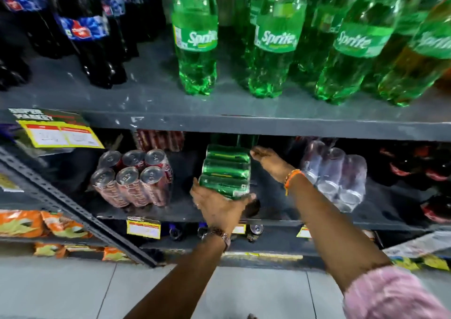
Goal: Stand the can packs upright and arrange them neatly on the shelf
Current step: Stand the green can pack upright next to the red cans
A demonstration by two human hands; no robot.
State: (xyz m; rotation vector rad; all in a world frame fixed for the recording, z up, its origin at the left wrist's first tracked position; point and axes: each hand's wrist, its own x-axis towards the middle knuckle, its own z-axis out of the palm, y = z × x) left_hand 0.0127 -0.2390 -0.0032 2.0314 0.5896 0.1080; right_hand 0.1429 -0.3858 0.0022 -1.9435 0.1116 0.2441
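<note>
A green can pack [225,170] lies on its side in the middle of the dark shelf [170,211], can sides facing me. My left hand [217,204] cups its near lower end. My right hand [268,161] presses against its far right top corner. To the left stands a red can pack [133,178], tilted, with its silver tops showing. To the right a pack of silvery-white cans [334,174] lies tilted on its side. Another red pack [159,139] sits further back under the upper shelf.
Green Sprite bottles [195,38] and dark cola bottles [85,31] fill the upper shelf. Dark bottles with red labels [419,170] crowd the far right. Yellow price tags [143,228] hang on the shelf edge. Snack bags [36,223] lie at the lower left behind a slanted metal upright.
</note>
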